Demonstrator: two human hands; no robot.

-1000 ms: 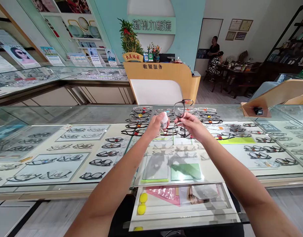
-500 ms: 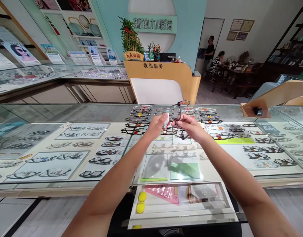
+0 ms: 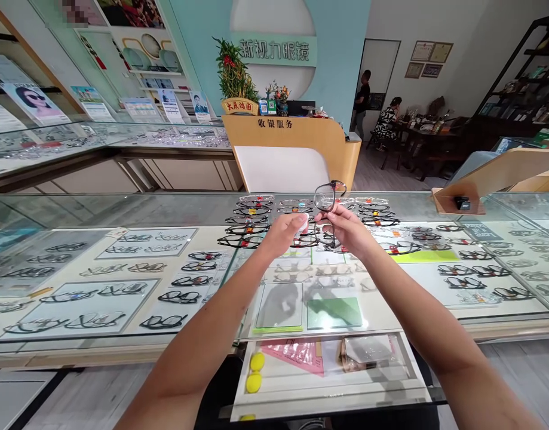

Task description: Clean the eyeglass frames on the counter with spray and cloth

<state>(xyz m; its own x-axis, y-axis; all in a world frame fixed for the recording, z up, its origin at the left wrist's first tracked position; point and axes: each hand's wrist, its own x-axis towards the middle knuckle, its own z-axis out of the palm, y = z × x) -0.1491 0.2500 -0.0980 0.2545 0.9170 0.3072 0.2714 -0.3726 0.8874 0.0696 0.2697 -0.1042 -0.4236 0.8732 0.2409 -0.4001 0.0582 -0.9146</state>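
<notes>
Above the glass counter, my right hand [image 3: 349, 230] is closed on a pair of dark-framed eyeglasses [image 3: 318, 206] by the middle of the frame. The glasses stand on end, one lens above my fingers and the other below. My left hand [image 3: 278, 234], just to the left, is closed on a small white thing [image 3: 304, 226], folded or rounded; its kind cannot be made out. The white thing is apart from the lenses. Rows of eyeglasses with coloured tags [image 3: 242, 240] lie on the counter behind and beside both hands.
Below my forearms an open drawer [image 3: 337, 388] holds yellow round cases [image 3: 253, 383] and plastic packets [image 3: 368, 347]. A green pad [image 3: 334, 313] lies under the glass. A wooden stand [image 3: 484, 179] is at right, a cashier desk [image 3: 292, 128] ahead. Two people are at the back right.
The eyeglasses have turned in my right hand, so the upper lens faces me more. My left hand has shifted slightly, and the white thing shows less. The view has tilted a little.
</notes>
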